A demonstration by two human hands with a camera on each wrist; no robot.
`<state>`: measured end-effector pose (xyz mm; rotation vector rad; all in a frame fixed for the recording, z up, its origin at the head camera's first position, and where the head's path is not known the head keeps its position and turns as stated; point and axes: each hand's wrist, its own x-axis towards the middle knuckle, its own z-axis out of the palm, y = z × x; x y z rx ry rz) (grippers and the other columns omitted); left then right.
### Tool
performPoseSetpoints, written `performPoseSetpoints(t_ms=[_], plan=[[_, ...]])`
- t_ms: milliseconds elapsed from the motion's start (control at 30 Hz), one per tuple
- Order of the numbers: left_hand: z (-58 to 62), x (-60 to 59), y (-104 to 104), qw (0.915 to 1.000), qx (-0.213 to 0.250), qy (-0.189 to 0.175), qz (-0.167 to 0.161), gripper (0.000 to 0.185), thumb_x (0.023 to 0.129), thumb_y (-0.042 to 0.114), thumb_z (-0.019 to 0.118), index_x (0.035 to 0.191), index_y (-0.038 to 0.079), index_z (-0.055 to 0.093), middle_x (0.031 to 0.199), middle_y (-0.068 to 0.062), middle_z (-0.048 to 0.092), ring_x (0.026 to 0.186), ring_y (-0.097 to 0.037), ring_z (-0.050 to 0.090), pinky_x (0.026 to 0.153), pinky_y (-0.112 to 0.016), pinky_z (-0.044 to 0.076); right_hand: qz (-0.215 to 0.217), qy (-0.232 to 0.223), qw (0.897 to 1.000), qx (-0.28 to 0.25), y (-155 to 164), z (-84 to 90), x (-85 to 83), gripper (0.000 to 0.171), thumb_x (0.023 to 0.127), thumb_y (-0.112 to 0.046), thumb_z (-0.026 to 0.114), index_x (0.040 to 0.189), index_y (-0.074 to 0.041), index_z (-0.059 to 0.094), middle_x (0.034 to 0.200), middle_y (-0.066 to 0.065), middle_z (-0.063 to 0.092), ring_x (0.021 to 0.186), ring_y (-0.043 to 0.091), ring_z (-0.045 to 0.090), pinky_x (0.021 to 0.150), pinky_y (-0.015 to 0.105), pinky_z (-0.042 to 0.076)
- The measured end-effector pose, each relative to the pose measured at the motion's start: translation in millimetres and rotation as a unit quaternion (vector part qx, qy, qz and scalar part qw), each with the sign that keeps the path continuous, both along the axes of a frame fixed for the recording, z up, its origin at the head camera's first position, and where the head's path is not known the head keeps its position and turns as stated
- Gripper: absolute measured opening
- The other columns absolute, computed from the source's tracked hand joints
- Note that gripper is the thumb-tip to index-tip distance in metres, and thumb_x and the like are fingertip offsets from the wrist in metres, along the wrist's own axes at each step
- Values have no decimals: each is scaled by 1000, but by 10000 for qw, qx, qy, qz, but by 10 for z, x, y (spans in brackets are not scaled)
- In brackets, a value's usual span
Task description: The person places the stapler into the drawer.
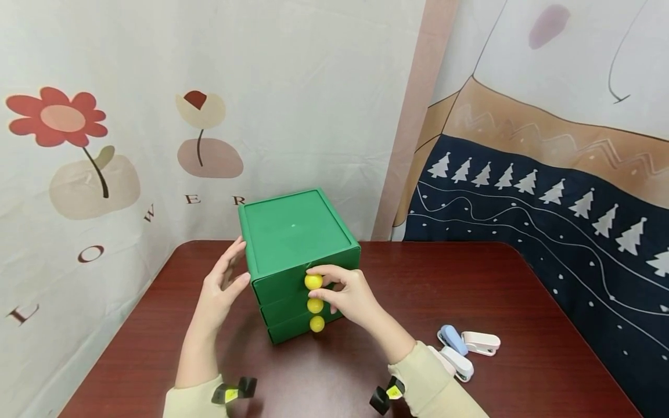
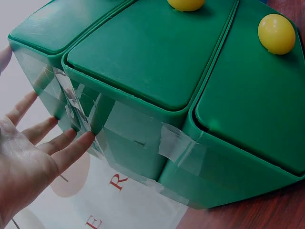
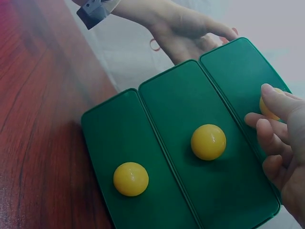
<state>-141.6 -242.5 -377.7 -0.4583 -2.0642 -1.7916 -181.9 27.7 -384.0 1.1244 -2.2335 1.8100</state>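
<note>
A green box of three stacked drawers [image 1: 298,229] stands on the table, each drawer front bearing a round yellow knob. My right hand [image 1: 351,295] pinches the top knob [image 1: 313,281] between thumb and fingers; the middle knob [image 3: 208,142] and the bottom knob [image 3: 131,179] are free below it. All three drawers look closed. On the box's left side, my left hand [image 1: 222,284] rests its spread fingertips [image 2: 71,134] against the wall, where strips of clear tape [image 2: 175,142] run across the drawers.
To the right on the dark red table [image 1: 418,278] lie several small staplers: a blue one [image 1: 452,339], a pinkish white one [image 1: 481,343] and a white one [image 1: 457,363] among them, near my right sleeve. A printed curtain [image 1: 313,116] hangs right behind the table.
</note>
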Motion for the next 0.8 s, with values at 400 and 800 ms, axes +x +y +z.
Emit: performPoseSetpoints(t_ms=[400,800], plan=[[-5,-6,-5,9999,34,87,-46,54,93,-7,52,145,3,39,155,-7,27,135,-18,32,98,-18,35,-176,60,9991,-392,105,-191,52,36,85,3,69,120,-1,61,92,16,69,45,28,53,44,36,49],[8,6,0,10000,27,40,-14,54,93,-7,52,145,3,40,155,-6,28,135,-17,33,97,-18,35,-171,-204,9996,-95,131,-246,209,26,84,2,70,109,4,64,86,17,67,47,33,53,45,30,48]])
